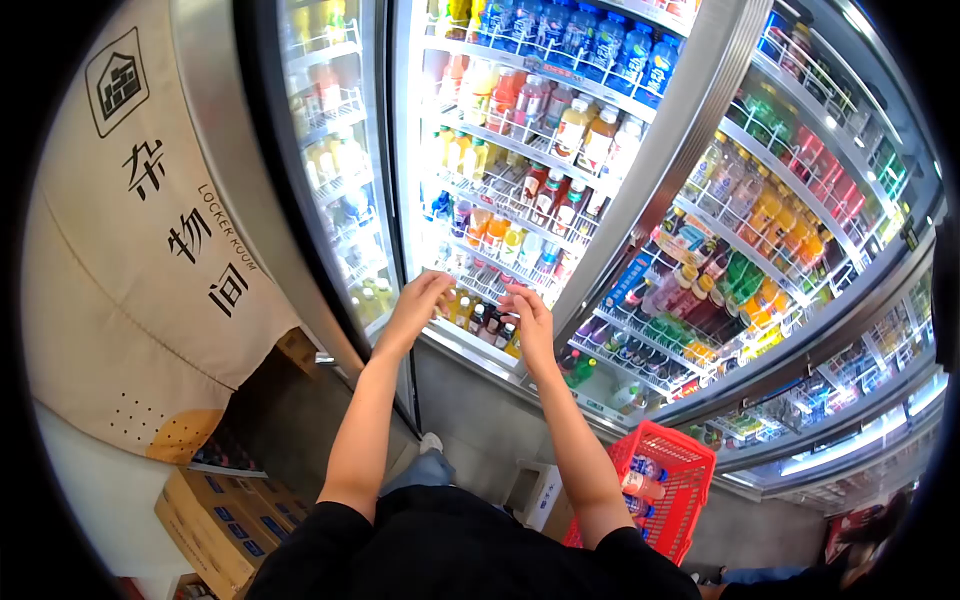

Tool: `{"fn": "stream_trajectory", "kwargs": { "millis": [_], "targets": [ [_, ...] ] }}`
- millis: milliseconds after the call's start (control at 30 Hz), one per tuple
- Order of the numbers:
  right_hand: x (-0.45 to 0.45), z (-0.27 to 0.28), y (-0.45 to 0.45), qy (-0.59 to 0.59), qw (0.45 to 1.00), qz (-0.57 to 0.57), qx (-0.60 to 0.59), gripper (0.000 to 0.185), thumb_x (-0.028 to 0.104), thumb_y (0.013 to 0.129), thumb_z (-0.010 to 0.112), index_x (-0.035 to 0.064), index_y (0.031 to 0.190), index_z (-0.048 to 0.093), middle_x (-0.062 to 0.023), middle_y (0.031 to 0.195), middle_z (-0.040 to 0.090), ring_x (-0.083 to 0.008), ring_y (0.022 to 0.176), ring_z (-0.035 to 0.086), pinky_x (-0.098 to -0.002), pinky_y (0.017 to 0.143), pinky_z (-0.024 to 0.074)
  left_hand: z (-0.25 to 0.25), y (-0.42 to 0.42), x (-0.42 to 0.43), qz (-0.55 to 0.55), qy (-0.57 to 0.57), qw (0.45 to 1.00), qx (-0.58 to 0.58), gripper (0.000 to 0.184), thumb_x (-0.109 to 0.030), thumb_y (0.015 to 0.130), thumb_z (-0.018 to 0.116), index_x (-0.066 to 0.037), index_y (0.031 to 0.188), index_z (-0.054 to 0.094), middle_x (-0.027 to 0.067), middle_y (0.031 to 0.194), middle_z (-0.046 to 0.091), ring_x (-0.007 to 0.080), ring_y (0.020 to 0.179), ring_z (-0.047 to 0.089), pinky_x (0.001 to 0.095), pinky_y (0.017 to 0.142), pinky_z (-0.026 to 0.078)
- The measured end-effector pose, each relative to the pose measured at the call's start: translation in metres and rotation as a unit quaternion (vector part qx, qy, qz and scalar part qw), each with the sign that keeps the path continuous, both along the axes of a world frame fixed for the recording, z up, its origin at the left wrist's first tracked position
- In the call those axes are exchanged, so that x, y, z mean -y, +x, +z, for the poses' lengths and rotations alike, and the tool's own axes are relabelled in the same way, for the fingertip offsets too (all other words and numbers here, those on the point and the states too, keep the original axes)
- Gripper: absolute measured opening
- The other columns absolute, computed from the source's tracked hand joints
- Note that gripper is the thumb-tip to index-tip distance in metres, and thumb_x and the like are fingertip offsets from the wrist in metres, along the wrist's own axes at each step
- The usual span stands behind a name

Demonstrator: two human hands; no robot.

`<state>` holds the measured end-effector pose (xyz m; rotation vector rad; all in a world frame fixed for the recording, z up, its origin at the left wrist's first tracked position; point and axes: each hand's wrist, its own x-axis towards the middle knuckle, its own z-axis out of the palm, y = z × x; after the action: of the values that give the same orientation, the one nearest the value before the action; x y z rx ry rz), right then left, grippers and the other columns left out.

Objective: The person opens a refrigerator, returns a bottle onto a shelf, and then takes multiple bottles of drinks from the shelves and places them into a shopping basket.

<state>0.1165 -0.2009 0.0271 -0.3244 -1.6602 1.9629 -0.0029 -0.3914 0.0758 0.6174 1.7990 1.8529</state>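
My left hand is raised before the open drinks fridge, its fingers loosely bent and nothing visible in them. To its right, at about the same height, my right hand has curled but parted fingers and shows nothing held. The two hands are apart from each other. Behind them, wire shelves carry rows of bottles. Small dark-capped bottles stand on the lowest shelf between my hands. Blue-labelled bottles fill an upper shelf, with brown-labelled bottles lower down.
The open glass door stands at my left, beside a cream curtain. A red basket with several bottles is at lower right. Cardboard boxes sit at lower left. Another fridge section curves along the right.
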Motion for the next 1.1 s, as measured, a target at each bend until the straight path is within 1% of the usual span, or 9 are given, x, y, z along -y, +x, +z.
{"fn": "stream_trajectory", "kwargs": {
  "millis": [100,200,300,433,500,667,800,900,1100],
  "targets": [
    [-0.008,0.0,-0.009,-0.007,1.0,0.002,-0.008,0.027,0.018,0.1,0.049,0.003,0.119,0.061,-0.0072,0.102,0.066,-0.0129,0.091,0.061,-0.0275,0.077,0.051,-0.004,-0.014,0.02,0.004,0.003,1.0,-0.012,0.027,-0.031,0.098,0.05,-0.009,0.104,0.064,-0.0016,0.084,0.061,0.0068,0.071,0.055,0.0213,0.062,0.04],
    [-0.03,0.003,-0.032,-0.019,1.0,-0.012,0.003,0.025,0.017,0.101,0.047,0.0041,0.117,0.061,-0.0059,0.101,0.066,-0.0117,0.091,0.061,-0.0259,0.077,0.0498,-0.008,-0.051,0.036,0.05,0.029,0.997,0.052,0.027,-0.031,0.099,0.05,-0.008,0.106,0.063,0.0003,0.086,0.061,0.0081,0.071,0.055,0.0225,0.064,0.042],
    [-0.039,-0.004,-0.051,-0.016,0.999,-0.027,0.018,0.025,0.017,0.1,0.047,0.0041,0.116,0.062,-0.0062,0.102,0.066,-0.0125,0.091,0.062,-0.0268,0.078,0.0508,-0.021,-0.085,0.014,0.017,0.012,0.999,0.033,0.027,-0.031,0.099,0.05,-0.008,0.107,0.062,0.0008,0.088,0.061,0.0082,0.072,0.055,0.0227,0.065,0.043],
    [-0.045,0.001,-0.087,-0.021,0.999,-0.028,0.015,0.024,0.016,0.1,0.048,0.0031,0.115,0.062,-0.007,0.105,0.068,-0.0135,0.093,0.064,-0.027,0.079,0.051,-0.023,-0.125,-0.021,-0.019,-0.002,0.999,0.034,0.031,-0.031,0.099,0.052,-0.01,0.12,0.057,0.0027,0.091,0.062,0.0101,0.077,0.057,0.0255,0.068,0.045],
    [-0.054,0.016,-0.11,0.006,1.0,-0.024,0.012,0.025,0.017,0.1,0.048,0.003,0.117,0.06,-0.0083,0.105,0.068,-0.0147,0.095,0.065,-0.0273,0.079,0.0512,-0.01,-0.161,-0.048,-0.044,0.033,0.998,0.038,0.032,-0.03,0.099,0.051,-0.011,0.125,0.055,0.0046,0.095,0.064,0.0112,0.08,0.059,0.026,0.07,0.045],
    [-0.07,0.016,-0.154,0.008,0.998,-0.055,0.023,0.027,0.017,0.1,0.047,0.0038,0.119,0.06,-0.0092,0.104,0.067,-0.0154,0.092,0.064,-0.0271,0.077,0.0517,0.01,-0.209,-0.06,-0.065,0.032,0.997,0.009,0.032,-0.031,0.1,0.049,-0.01,0.124,0.056,0.0056,0.096,0.064,0.0119,0.079,0.059,0.0269,0.073,0.046],
    [-0.058,0.012,-0.193,0.007,0.999,-0.047,0.01,0.027,0.018,0.1,0.048,0.0036,0.119,0.06,-0.0089,0.104,0.067,-0.014,0.091,0.064,-0.0266,0.078,0.0517,-0.008,-0.236,-0.048,-0.024,0.043,0.996,0.069,0.035,-0.035,0.1,0.047,-0.009,0.123,0.058,0.0052,0.098,0.064,0.0111,0.082,0.059,0.0267,0.075,0.046],
    [-0.049,0.009,-0.215,-0.01,0.999,-0.017,0.041,0.027,0.017,0.1,0.047,0.0033,0.12,0.06,-0.0089,0.104,0.067,-0.0136,0.091,0.064,-0.0261,0.078,0.0521,-0.027,-0.24,-0.038,-0.06,0.043,0.994,0.078,0.036,-0.035,0.101,0.047,-0.009,0.123,0.058,0.0045,0.098,0.064,0.0104,0.083,0.059,0.0263,0.075,0.046],
    [-0.061,-0.014,-0.27,-0.038,0.998,0.017,0.041,0.029,0.019,0.101,0.046,0.0022,0.122,0.058,-0.0083,0.105,0.067,-0.0141,0.093,0.063,-0.0269,0.079,0.0511,-0.038,-0.271,-0.008,-0.032,0.001,0.998,0.058,0.032,-0.031,0.101,0.048,-0.008,0.12,0.06,0.0013,0.094,0.062,0.008,0.081,0.058,0.0239,0.076,0.046]
  ]
}}
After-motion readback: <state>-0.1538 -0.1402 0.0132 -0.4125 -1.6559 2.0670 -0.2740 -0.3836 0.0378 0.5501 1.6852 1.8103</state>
